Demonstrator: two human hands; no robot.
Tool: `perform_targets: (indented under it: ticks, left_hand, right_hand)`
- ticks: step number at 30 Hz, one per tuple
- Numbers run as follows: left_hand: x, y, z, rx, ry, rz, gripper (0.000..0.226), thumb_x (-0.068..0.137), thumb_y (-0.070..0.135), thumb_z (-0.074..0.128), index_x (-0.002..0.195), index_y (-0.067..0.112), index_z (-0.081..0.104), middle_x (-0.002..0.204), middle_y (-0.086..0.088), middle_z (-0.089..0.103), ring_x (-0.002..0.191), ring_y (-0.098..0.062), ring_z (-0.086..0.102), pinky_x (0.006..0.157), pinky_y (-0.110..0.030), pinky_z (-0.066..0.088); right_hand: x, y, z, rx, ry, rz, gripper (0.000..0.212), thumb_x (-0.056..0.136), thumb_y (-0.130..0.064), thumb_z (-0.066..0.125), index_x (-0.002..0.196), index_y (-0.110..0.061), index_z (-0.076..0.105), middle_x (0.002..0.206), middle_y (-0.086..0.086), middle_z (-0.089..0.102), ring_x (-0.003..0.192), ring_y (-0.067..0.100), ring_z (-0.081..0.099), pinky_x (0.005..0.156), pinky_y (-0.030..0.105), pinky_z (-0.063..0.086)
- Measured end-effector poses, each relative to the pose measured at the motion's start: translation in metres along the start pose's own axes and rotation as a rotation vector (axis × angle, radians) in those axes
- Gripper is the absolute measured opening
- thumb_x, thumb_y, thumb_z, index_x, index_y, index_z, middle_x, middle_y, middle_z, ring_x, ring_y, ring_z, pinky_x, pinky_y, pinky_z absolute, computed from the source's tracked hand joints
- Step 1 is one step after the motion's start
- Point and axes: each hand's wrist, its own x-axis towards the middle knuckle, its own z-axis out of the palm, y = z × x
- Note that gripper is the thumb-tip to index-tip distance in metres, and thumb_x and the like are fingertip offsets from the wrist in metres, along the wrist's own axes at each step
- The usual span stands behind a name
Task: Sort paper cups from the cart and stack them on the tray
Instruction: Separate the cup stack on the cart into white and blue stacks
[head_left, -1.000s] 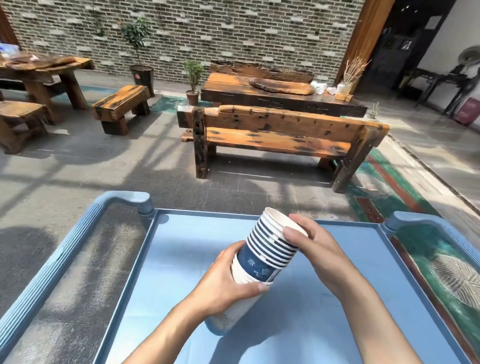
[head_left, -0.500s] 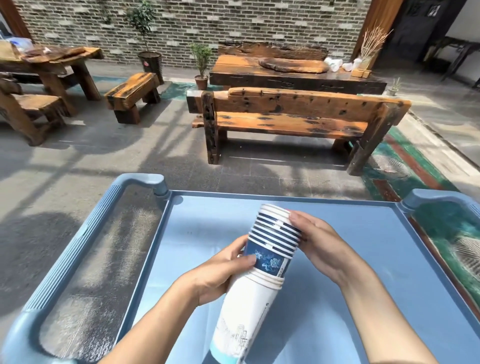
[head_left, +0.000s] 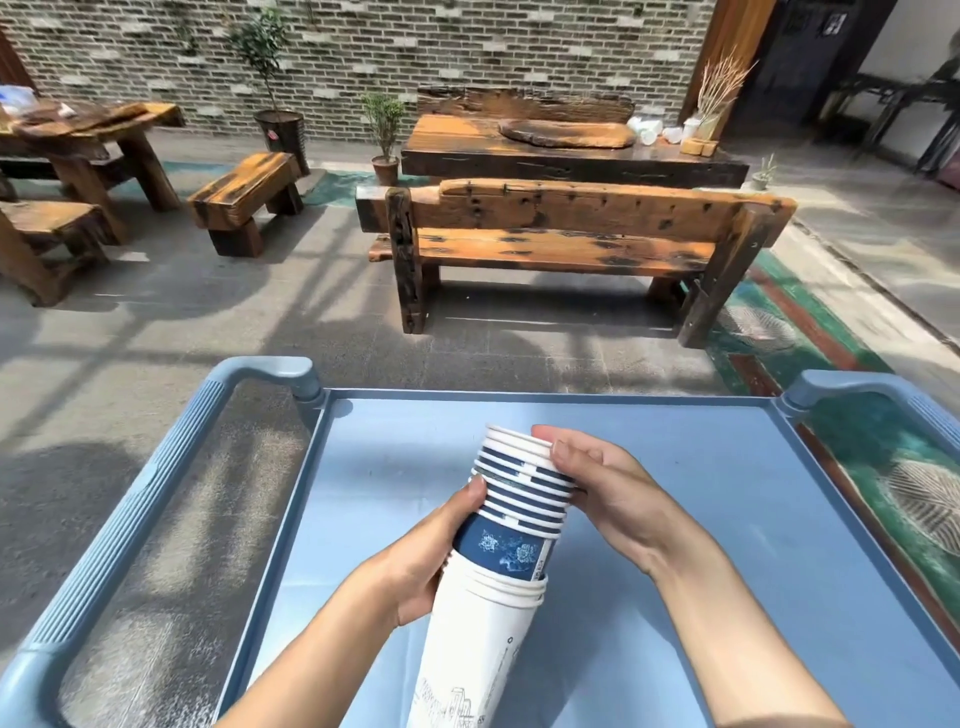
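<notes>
A tall stack of nested paper cups (head_left: 498, 561) hangs over the blue cart top (head_left: 701, 499). Its upper cups are dark blue with white rims and a flower print; its lower cups are white with a line drawing. My left hand (head_left: 421, 561) wraps the stack's left side where blue meets white. My right hand (head_left: 602, 488) holds the upper blue cups from the right, fingertips at the rims. The stack leans slightly, mouth pointing away from me. The bottom of the stack runs out of view.
The cart has raised blue handles at the left (head_left: 130, 509) and right (head_left: 883, 395). Beyond it stand a wooden bench (head_left: 566, 239), a long wooden table (head_left: 571, 150), a small stool (head_left: 244, 192), potted plants and a brick wall.
The stack has swung from a strong tilt to nearly upright and sits lower in view, showing more of the white cups. Both hands kept their hold; the camera shifted.
</notes>
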Motion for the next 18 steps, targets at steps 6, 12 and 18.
perform_targets:
  ticks: [6, 12, 18]
  left_hand:
    - [-0.004, 0.002, -0.004, 0.007, -0.037, 0.023, 0.057, 0.066, 0.054, 0.077, 0.115, 0.027, 0.068, 0.12, -0.005, 0.071, 0.106, -0.021, 0.068, 0.082, -0.031, 0.055]
    - [-0.012, -0.009, -0.02, -0.005, 0.001, -0.01, 0.067, 0.063, 0.056, 0.079, 0.12, 0.024, 0.064, 0.119, -0.007, 0.071, 0.106, -0.023, 0.069, 0.078, -0.029, 0.056]
    - [-0.018, -0.003, -0.042, -0.069, 0.158, 0.042, 0.066, 0.069, 0.056, 0.061, 0.124, 0.019, 0.059, 0.112, -0.007, 0.074, 0.099, -0.023, 0.071, 0.069, -0.029, 0.059]
  right_hand:
    - [-0.002, -0.008, -0.005, 0.16, 0.081, -0.101, 0.068, 0.066, -0.051, 0.076, 0.12, -0.011, 0.063, 0.107, 0.003, 0.074, 0.096, 0.016, 0.066, 0.075, 0.025, 0.052]
    - [-0.004, -0.024, -0.039, 0.384, 0.253, -0.202, 0.033, 0.075, -0.046, 0.066, 0.095, -0.022, 0.076, 0.086, -0.004, 0.073, 0.082, 0.01, 0.067, 0.081, 0.035, 0.053]
    - [-0.014, 0.006, -0.073, -0.147, 0.652, -0.267, 0.079, 0.075, -0.025, 0.077, 0.143, -0.018, 0.038, 0.129, -0.009, 0.05, 0.105, -0.01, 0.055, 0.086, 0.012, 0.045]
